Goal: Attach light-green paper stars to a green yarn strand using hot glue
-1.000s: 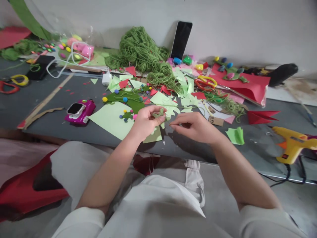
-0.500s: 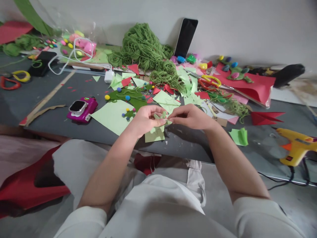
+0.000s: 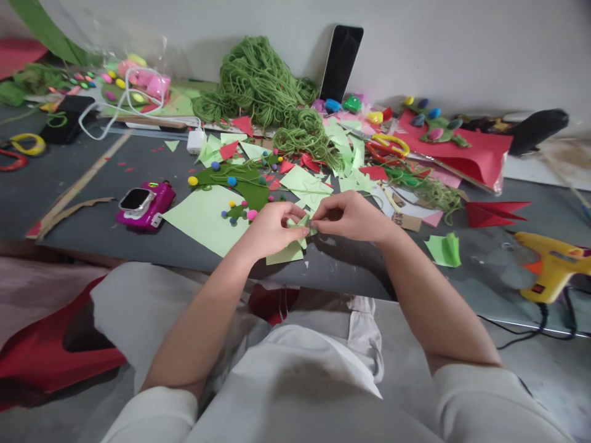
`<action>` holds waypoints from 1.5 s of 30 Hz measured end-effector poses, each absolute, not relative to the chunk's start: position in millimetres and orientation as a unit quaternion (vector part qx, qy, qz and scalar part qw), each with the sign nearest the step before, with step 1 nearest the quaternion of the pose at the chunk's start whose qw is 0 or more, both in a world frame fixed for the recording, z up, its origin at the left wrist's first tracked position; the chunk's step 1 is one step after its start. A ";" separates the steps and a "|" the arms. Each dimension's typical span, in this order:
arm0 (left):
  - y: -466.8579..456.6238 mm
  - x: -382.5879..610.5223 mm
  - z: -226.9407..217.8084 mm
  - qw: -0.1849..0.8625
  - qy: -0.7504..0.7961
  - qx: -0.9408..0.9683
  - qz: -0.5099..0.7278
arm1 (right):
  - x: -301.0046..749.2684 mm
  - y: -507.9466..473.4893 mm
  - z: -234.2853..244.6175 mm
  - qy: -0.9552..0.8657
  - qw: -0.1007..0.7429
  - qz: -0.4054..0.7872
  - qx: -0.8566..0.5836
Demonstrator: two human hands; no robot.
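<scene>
A dark grey surface [image 3: 115, 178] runs along a pale wall [image 3: 462, 49]. It is strewn with cut paper and craft bits. A black phone [image 3: 340, 61] leans upright against the wall, and just left of it lies a big heap of green yarn [image 3: 258, 86]. Scraps of light green and red paper spread out in front of the yarn. Among them lies a dark green felt shape [image 3: 240, 181] dotted with small coloured balls. A large light green sheet [image 3: 203, 218] lies near the front edge, with a pink toy camera [image 3: 144, 205] to its left. To the right are scissors [image 3: 388, 147] with red and yellow handles, a red sheet [image 3: 466, 151] carrying more felt bits, and a folded red paper [image 3: 494, 212]. A yellow glue gun [image 3: 551, 266] lies at the far right, its cord hanging over the edge.

At the back left a clear plastic bag [image 3: 133, 74] holds pink and yellow pieces, too blurred to name, with a white cable looped over it.

The person sits at the front edge. The left hand [image 3: 270, 227] and the right hand [image 3: 351, 216] meet just above the surface there. Both are pinched on a small green paper piece [image 3: 301, 223], thumb and fingertips closed on it from either side.
</scene>
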State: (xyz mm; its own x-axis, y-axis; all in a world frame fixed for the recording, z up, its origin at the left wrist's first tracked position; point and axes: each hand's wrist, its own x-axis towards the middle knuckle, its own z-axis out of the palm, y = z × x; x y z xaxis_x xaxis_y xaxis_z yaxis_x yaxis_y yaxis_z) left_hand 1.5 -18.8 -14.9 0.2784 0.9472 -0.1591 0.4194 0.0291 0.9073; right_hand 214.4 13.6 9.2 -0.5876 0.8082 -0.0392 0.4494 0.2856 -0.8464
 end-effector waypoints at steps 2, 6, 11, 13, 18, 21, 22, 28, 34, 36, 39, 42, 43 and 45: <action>-17.6 1.2 -18.0 0.469 0.538 0.643 0.276 | 214.6 13.4 8.7 -0.775 0.206 0.437 -0.407; -16.3 2.9 -22.9 0.451 0.543 0.634 0.316 | 215.1 12.8 6.7 -0.777 0.225 0.427 -0.405; -14.9 6.6 -24.2 0.453 0.534 0.589 0.403 | 214.9 10.0 4.6 -0.772 0.269 0.408 -0.406; -14.4 6.9 -23.2 0.443 0.539 0.570 0.434 | 213.8 8.3 4.4 -0.770 0.281 0.404 -0.406; -15.0 7.0 -22.3 0.447 0.538 0.507 0.503 | 208.3 4.7 5.0 -0.765 0.302 0.411 -0.394; -16.0 8.2 -24.0 0.469 0.519 0.468 0.539 | 205.3 4.5 5.7 -0.749 0.297 0.443 -0.394; -16.0 8.5 -24.7 0.479 0.510 0.458 0.548 | 204.9 4.9 5.8 -0.744 0.293 0.456 -0.391; -13.5 5.2 -27.8 0.579 0.425 0.429 0.548 | 211.1 10.9 5.2 -0.733 0.279 0.499 -0.369; -13.0 -0.9 -27.7 0.581 0.438 0.429 0.536 | 217.1 12.7 7.1 -0.736 0.269 0.497 -0.373; -13.7 0.5 -27.3 0.582 0.436 0.429 0.536 | 216.3 12.2 7.2 -0.741 0.257 0.497 -0.370; -14.6 4.7 -25.9 0.592 0.435 0.426 0.528 | 214.5 12.3 6.4 -0.745 0.237 0.508 -0.363; -15.7 7.1 -22.9 0.604 0.439 0.427 0.510 | 214.8 14.3 4.7 -0.745 0.226 0.516 -0.358; -16.1 6.9 -21.4 0.608 0.441 0.432 0.499 | 215.5 15.3 4.1 -0.746 0.223 0.514 -0.360; -17.2 4.8 -18.0 0.610 0.454 0.452 0.466 | 217.7 17.1 3.1 -0.751 0.218 0.503 -0.368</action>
